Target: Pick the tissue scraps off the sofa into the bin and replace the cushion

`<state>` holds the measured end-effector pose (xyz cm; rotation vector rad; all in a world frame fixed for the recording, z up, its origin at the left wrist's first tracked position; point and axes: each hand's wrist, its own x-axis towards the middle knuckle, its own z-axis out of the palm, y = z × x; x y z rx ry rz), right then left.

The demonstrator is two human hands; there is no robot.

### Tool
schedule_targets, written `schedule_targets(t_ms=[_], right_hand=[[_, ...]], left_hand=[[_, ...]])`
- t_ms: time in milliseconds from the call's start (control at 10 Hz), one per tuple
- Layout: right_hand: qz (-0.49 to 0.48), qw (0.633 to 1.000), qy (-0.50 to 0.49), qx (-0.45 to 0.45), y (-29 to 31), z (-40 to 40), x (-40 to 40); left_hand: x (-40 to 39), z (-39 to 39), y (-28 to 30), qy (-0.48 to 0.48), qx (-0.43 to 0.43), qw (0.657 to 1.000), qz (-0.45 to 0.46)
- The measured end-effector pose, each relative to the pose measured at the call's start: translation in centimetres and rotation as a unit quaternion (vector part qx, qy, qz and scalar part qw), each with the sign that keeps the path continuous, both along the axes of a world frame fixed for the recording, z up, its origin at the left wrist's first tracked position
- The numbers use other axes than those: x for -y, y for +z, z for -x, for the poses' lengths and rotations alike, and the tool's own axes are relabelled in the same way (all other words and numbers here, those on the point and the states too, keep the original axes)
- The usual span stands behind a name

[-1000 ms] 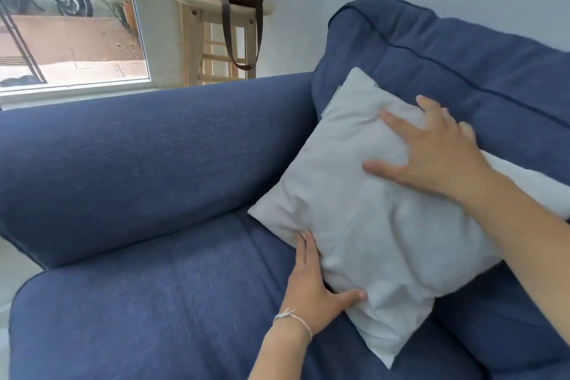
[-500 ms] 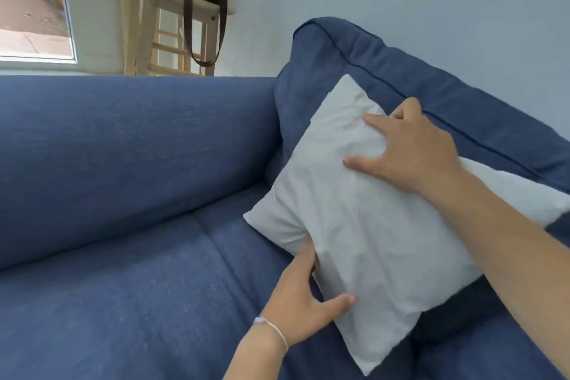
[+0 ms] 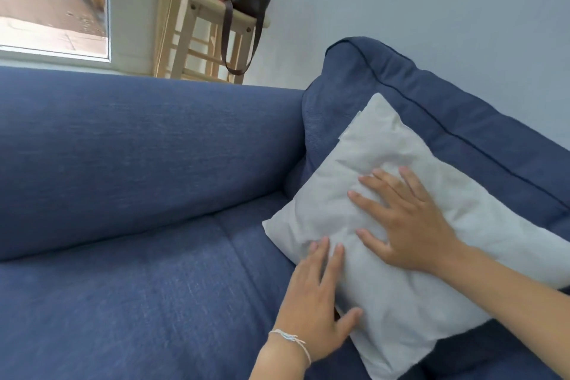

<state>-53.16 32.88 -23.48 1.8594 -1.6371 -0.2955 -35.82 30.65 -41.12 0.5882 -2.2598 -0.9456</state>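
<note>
both hands lie flat with straight fingers on the cushion (image 3: 410, 256), gripping nothing: left hand (image 3: 314, 302) at its lower edge, right hand (image 3: 407, 225) on its face. the cushion leans on the sofa (image 3: 138, 256) backrest, tilted. risk: uneven pressing may slide it down.

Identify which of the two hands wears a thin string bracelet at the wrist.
The left hand, lower in view at the cushion's near edge; the right hand, flat on the cushion's face, has a bare wrist.

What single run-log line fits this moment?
stage: replacing cushion | left hand: flat on cushion edge | right hand: flat on cushion face | cushion: leaning on sofa back
</note>
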Motion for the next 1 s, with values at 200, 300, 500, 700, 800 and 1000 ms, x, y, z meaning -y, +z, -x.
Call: schedule_targets(t_ms=[200,300,500,700,800,1000], right_hand=[[-0.012,0.999,-0.046,0.005,-0.3,0.4,0.9],[0.0,0.999,-0.037,0.011,-1.2,-0.8,1.8],[0.026,0.996,0.003,0.08,-3.7,-2.6,4.3],[-0.093,0.939,-0.042,0.328,-7.3,-9.0,9.1],[-0.133,0.902,0.015,0.412,-8.1,-12.0,12.2],[-0.098,0.927,0.142,0.333,-3.6,-17.9,19.9]], left_hand=[[1.9,-1.9,-2.4,-0.024,0.094,0.993,-0.072],[2.5,-2.9,-1.2,0.03,0.038,0.991,-0.124],[3.9,-7.3,0.0,0.159,-0.002,0.962,-0.222],[4.6,-12.0,1.0,0.307,-0.059,0.924,-0.22],[5.1,-14.4,2.3,0.342,-0.065,0.918,-0.189],[11.0,-21.6,8.0,0.393,-0.003,0.919,-0.037]])
